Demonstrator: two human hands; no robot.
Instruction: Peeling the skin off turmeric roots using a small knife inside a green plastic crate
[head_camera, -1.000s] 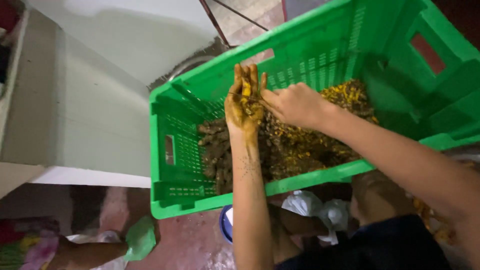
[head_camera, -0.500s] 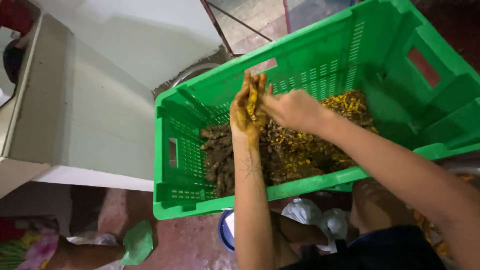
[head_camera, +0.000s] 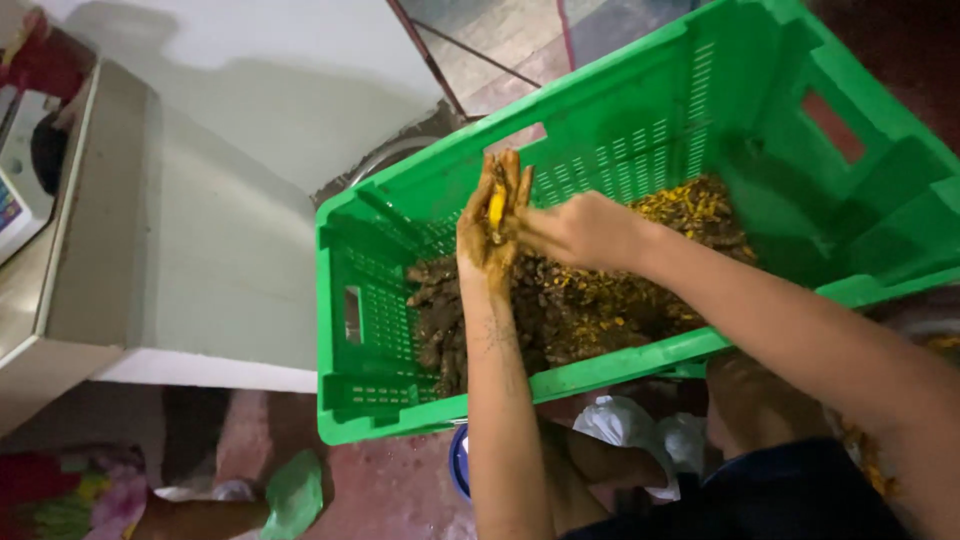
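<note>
1. The left hand (head_camera: 490, 225) is raised upright over the green crate (head_camera: 640, 130), palm cupped around a short yellow root (head_camera: 496, 205); the piece lies along the palm between the half-curled fingers.
2. The right hand (head_camera: 575, 232) comes in from the right and meets the left one, its fingertips pinched together at the root or the left fingers. Whether they actually clamp the root I cannot tell.
3. The root sits above the crate's near-left part, clear of the heap (head_camera: 570, 300) of brown and orange-yellow roots on the crate floor.
4. Handling, as a judgement: the piece looks light, small and stiff, likely to snap rather than bend. Its bright yellow face suggests cut or scraped flesh, probably moist and a bit slick.
5. Both hands are smeared with brown and yellow residue, which likely cuts friction further.
6. The best hold seems to be across its long sides, cradled in the palm with the thumb pressing down, leaving the ends free for the other hand's fingertips.
7. The heap looks loose and knobbly; single pieces should lift out easily by pinching a knob.
8. The crate is tilted, resting against a pale block (head_camera: 200, 200) at the left.
</note>
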